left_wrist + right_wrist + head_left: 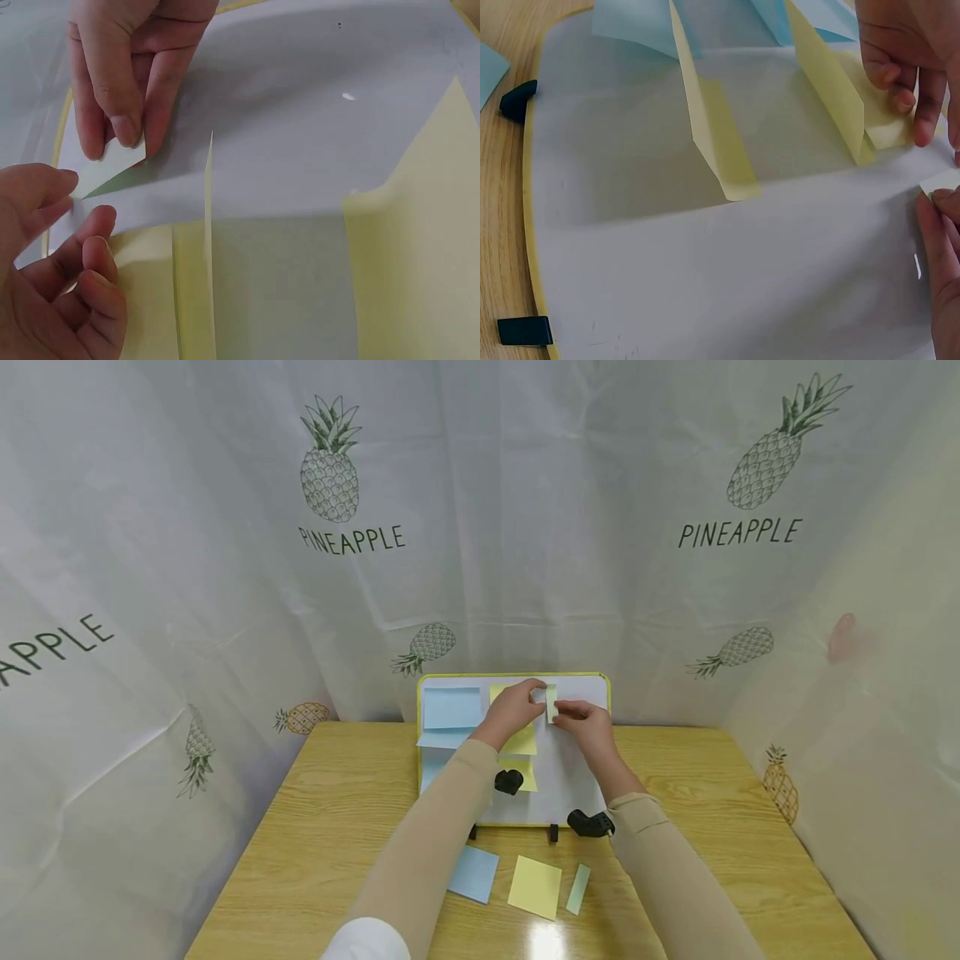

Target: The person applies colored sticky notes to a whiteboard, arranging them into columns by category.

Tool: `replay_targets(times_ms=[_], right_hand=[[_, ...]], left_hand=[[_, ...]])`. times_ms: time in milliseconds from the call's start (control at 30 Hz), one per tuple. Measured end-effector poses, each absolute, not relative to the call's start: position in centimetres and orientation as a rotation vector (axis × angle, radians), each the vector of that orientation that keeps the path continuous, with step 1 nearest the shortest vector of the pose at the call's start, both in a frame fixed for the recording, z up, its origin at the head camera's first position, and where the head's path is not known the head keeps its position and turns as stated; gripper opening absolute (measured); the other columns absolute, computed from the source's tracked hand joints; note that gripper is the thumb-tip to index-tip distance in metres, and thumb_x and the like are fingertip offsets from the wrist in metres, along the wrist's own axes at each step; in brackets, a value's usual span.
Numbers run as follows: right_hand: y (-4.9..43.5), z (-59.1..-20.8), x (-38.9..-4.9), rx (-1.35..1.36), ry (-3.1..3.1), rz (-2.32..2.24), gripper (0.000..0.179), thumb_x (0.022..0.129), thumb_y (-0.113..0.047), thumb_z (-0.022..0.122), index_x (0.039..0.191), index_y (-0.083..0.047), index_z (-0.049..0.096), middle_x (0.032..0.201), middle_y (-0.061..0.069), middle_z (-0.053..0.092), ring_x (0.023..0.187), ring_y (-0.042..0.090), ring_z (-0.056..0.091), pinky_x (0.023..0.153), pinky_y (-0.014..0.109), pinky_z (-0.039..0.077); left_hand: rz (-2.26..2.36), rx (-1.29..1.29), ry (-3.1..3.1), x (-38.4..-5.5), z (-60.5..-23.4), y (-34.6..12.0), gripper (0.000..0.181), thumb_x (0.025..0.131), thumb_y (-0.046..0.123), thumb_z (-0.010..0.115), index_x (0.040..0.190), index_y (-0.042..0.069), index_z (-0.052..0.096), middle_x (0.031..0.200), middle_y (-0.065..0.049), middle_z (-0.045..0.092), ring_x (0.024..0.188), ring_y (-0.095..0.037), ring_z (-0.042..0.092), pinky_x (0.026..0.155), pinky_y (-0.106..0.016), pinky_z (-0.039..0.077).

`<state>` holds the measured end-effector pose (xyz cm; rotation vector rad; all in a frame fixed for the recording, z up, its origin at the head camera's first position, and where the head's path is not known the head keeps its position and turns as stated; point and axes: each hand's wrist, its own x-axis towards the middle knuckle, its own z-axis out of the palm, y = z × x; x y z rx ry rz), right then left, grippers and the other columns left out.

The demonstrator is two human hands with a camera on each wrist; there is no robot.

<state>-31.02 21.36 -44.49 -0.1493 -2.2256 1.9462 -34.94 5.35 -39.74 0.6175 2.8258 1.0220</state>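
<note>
My right hand (588, 727) pinches a narrow pale green sticky note (552, 703) between thumb and fingers, over the upper right of a whiteboard (573, 777) with a yellow rim. On the note's other side is my left hand (517, 710); its index fingertip is right at the note's edge, with a gap between that finger and the thumb. In the left wrist view the green note (112, 166) tilts up from the board. Yellow sticky notes (522, 742) run down the board's middle, their free ends lifting. Blue sticky notes (452, 708) form a column at the left, partly hidden by my left arm.
On the wooden table (352, 793) before the board lie a blue note pad (475, 874), a yellow note pad (536, 887) and a narrow green note pad (578, 889). Black feet (553, 833) hold the board's lower edge. A pineapple-print curtain (525, 527) hangs behind.
</note>
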Motion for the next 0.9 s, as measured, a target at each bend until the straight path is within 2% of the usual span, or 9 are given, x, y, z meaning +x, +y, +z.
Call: replay_targets(times_ms=[267,533,900], right_hand=[[21.49,-44.66,-31.26,-0.152,-2.267,1.877,0.029,0.089,-0.005,0.072,0.117,0.001,0.069,0.115,0.016,0.066,0.097,0.019,0.064,0.084,0.026,0.052],[21.27,-44.44,-31.32,-0.154,-2.28,1.846,0.028,0.087,-0.003,0.073,0.114,0.003,0.07,0.112,0.019,0.067,0.092,0.017,0.065,0.08,0.024,0.053],[21.19,-44.22,-31.26,-0.193,-2.343,1.768,0.025,0.087,-0.004,0.073,0.111,0.003,0.071,0.105,0.017,0.069,0.09,0.02,0.065,0.077,0.026,0.054]], left_hand=[[1.113,0.578,2.782,-35.01,-39.89,5.45,0.04,0.097,0.025,0.063,0.136,0.021,0.056,0.1,0.0,0.063,0.08,-0.015,0.056,0.067,-0.028,0.046],[1.196,0.539,2.776,-35.26,-40.04,5.58,0.038,0.097,0.024,0.062,0.134,0.021,0.056,0.098,0.0,0.062,0.079,-0.015,0.055,0.066,-0.028,0.045],[1.263,0.499,2.745,-35.5,-40.04,5.87,0.039,0.097,0.021,0.061,0.135,0.021,0.056,0.099,-0.001,0.063,0.08,-0.015,0.057,0.066,-0.03,0.045]])
